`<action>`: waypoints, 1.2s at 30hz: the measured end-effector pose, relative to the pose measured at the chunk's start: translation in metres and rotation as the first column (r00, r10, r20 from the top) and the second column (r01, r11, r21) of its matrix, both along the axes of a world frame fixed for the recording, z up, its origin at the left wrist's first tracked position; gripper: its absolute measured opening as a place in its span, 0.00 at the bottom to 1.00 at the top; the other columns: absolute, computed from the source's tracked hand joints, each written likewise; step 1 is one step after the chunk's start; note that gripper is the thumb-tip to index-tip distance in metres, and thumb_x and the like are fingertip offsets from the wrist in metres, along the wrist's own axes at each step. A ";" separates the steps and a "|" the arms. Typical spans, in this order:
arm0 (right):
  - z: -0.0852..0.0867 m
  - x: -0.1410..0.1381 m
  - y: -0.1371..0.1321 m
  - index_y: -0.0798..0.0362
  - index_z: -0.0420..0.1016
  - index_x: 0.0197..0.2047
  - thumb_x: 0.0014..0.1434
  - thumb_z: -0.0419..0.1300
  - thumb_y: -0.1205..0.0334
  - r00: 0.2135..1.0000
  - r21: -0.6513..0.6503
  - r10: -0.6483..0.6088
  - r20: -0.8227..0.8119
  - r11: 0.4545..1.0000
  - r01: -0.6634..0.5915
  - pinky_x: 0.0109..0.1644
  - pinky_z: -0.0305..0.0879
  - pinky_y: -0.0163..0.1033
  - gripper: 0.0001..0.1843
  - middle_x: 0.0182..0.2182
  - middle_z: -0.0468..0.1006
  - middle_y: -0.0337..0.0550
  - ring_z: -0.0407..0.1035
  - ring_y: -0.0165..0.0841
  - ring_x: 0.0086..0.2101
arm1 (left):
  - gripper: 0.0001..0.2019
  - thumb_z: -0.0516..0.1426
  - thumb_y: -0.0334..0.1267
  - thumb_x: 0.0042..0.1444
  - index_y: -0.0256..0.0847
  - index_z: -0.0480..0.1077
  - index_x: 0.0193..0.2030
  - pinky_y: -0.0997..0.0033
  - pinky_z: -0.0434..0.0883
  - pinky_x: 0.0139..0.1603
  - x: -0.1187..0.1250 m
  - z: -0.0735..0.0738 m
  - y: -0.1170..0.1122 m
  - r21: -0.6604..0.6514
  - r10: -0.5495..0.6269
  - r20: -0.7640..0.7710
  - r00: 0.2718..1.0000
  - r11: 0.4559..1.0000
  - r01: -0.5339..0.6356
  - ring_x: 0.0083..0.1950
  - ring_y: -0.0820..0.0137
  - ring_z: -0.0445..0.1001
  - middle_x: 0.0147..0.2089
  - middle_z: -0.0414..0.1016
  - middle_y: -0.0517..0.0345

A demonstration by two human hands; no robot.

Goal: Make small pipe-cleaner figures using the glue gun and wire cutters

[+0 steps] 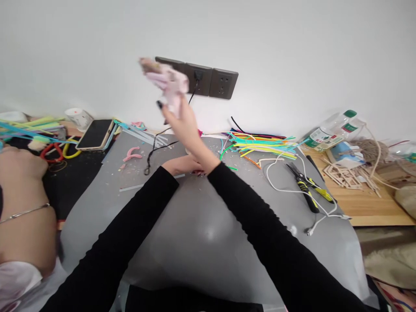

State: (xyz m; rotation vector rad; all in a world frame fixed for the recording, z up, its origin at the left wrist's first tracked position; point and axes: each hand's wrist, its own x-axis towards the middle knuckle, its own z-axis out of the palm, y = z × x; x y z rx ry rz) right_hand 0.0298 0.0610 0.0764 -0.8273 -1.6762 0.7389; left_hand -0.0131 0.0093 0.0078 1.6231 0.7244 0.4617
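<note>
Black sleeves (266,223), right hand (182,123), fingers (167,114) pinching blurred pink bundle (173,82), left hand (191,165) half hidden, finger state unclear

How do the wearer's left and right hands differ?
The right hand shows against the wall, gripping a pinkish item; the left hand sits lower, over the grey mat, its grip unclear. The right is mostly visible; the left partly hidden behind the right wrist. Both extend from black sleeves.

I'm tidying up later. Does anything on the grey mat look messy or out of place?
Yes: loose scraps litter the far part of the grey mat, and a white cable sprawls untidily about the pliers at its right.
</note>
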 end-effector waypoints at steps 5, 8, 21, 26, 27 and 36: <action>-0.008 0.107 0.011 0.48 0.67 0.56 0.65 0.64 0.39 0.979 -0.107 -0.037 -0.201 0.994 0.016 0.37 0.75 0.37 0.27 0.29 0.75 0.34 0.73 0.30 0.28 | 0.21 0.65 0.59 0.61 0.39 0.78 0.41 0.75 0.60 0.21 -0.001 0.032 -0.024 -0.215 -0.582 0.005 0.813 0.794 0.569 0.23 0.75 0.66 0.29 0.75 0.56; -0.024 0.145 0.004 0.48 0.69 0.52 0.59 0.67 0.35 0.959 -0.175 -0.087 -0.269 0.984 0.040 0.31 0.71 0.36 0.30 0.24 0.71 0.31 0.68 0.29 0.24 | 0.23 0.64 0.62 0.60 0.40 0.77 0.40 0.73 0.55 0.16 -0.003 0.045 -0.038 -0.302 -0.685 0.154 0.712 0.654 0.694 0.19 0.74 0.64 0.26 0.74 0.54; -0.073 0.164 -0.033 0.49 0.78 0.48 0.51 0.70 0.40 0.977 -0.381 -0.024 -0.212 0.923 -0.059 0.28 0.59 0.38 0.27 0.23 0.73 0.36 0.61 0.30 0.22 | 0.01 0.65 0.29 0.60 0.35 0.78 0.38 0.72 0.75 0.38 -0.009 0.012 0.006 -0.445 0.700 0.381 0.604 0.711 -0.544 0.34 0.72 0.78 0.36 0.81 0.51; -0.081 0.167 -0.037 0.50 0.80 0.44 0.50 0.70 0.46 0.993 -0.470 0.046 -0.106 0.878 -0.091 0.28 0.57 0.37 0.22 0.24 0.74 0.37 0.62 0.30 0.23 | 0.09 0.56 0.23 0.63 0.32 0.79 0.38 0.69 0.79 0.46 -0.012 0.013 0.008 -0.587 0.787 0.327 0.523 0.603 -0.541 0.41 0.67 0.83 0.39 0.83 0.46; -0.082 0.167 -0.037 0.51 0.80 0.44 0.50 0.70 0.47 0.996 -0.476 0.043 -0.084 0.876 -0.078 0.27 0.57 0.36 0.22 0.24 0.75 0.37 0.61 0.29 0.22 | 0.10 0.56 0.23 0.64 0.32 0.79 0.39 0.69 0.79 0.46 -0.012 0.015 0.008 -0.607 0.793 0.322 0.517 0.592 -0.530 0.42 0.66 0.83 0.39 0.84 0.45; -0.084 0.160 -0.038 0.52 0.79 0.42 0.51 0.68 0.44 0.999 -0.435 -0.037 -0.004 0.900 0.032 0.26 0.57 0.37 0.22 0.23 0.72 0.36 0.60 0.29 0.22 | 0.07 0.60 0.31 0.63 0.34 0.80 0.44 0.63 0.79 0.49 -0.014 0.015 0.004 -0.489 0.724 0.313 0.615 0.678 -0.549 0.45 0.63 0.83 0.47 0.84 0.43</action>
